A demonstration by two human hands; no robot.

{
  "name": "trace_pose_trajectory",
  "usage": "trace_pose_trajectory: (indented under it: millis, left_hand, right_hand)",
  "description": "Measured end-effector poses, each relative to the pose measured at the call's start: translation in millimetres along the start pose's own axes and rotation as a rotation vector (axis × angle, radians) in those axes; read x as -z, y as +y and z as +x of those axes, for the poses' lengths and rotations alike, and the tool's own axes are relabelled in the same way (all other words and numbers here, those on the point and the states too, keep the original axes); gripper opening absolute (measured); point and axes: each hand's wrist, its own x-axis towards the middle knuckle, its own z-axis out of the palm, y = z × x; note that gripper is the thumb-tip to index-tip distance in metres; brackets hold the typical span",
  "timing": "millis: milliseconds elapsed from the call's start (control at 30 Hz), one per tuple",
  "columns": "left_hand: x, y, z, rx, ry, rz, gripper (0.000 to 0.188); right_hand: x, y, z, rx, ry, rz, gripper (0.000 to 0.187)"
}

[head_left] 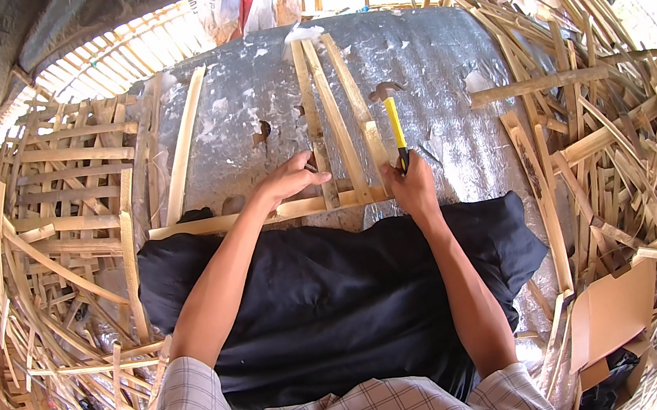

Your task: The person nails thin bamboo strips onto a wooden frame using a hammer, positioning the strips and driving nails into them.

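Observation:
My right hand (412,181) is closed around the black grip of a hammer (395,125) with a yellow shaft. The hammer's dark head points away from me. My left hand (288,182) has its thumb and fingers drawn together at an upright bamboo strip (316,132); a small dark spot shows between them, too small to name. Two more long strips, a middle one (336,120) and a right one (353,95), run away from me beside it. Their near ends meet a crosswise bamboo strip (294,209) in front of my covered lap.
Black cloth (318,295) covers my legs. A worn silvery sheet (435,63) lies under the strips, with a loose strip (186,146) at left. Bamboo lattices (76,166) stack at left; a heap of bamboo pieces (625,144) and a cardboard piece (611,313) lie right.

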Motion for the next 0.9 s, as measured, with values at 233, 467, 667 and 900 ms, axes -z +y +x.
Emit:
trace_pose_trajectory:
  millis: [233,467,667,900]
  left_hand:
    - [-2.2,3.5,-3.2,-0.054,-0.056,-0.053,0.101]
    - [-1.1,17.0,-7.5,-0.047,-0.07,-0.025,0.103]
    - [-1.9,25.5,-14.6,-0.038,-0.015,0.005,0.104]
    - [-3.8,11.0,-6.7,-0.036,0.093,0.049,0.101]
  right_hand:
    - [8.6,-0.3,-2.3,-0.032,0.013,0.022,0.034]
    - [13.2,8.8,2.9,-0.041,0.005,-0.034,0.035]
    - [15.7,4.5,9.1,-0.055,-0.047,-0.062,0.035]
    - [13.1,5.1,8.9,-0.06,-0.032,-0.016,0.036]
